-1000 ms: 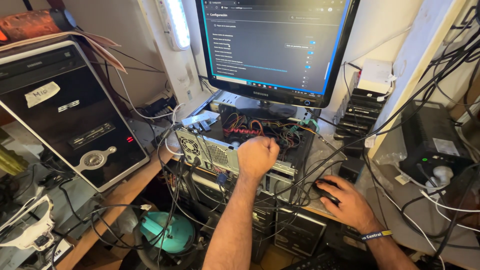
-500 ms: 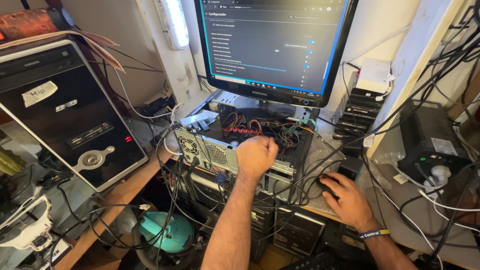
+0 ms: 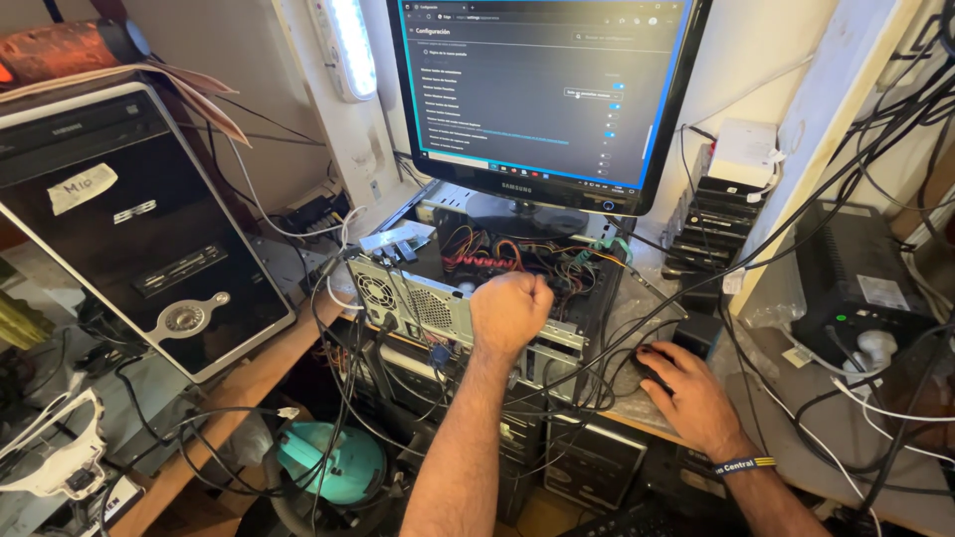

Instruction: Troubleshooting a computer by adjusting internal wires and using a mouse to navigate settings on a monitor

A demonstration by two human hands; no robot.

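Note:
My left hand (image 3: 509, 310) is curled into a fist, resting on the rear edge of an open computer case (image 3: 418, 298) that lies on its side, its coloured wiring (image 3: 517, 254) exposed. Whether the fist grips anything I cannot tell. My right hand (image 3: 688, 393) lies over a black mouse (image 3: 649, 366) on the desk to the right, palm down, fingers closed over it. Above the case stands a dark monitor (image 3: 542, 89) showing a settings page.
A black tower computer (image 3: 129, 229) stands tilted at the left. A black power unit (image 3: 856, 278) with cables sits at the right, beside a stack of black drives (image 3: 711, 224). A teal round object (image 3: 333, 462) lies below. Cables hang everywhere.
Both hands stay where they were; the view has shifted only slightly.

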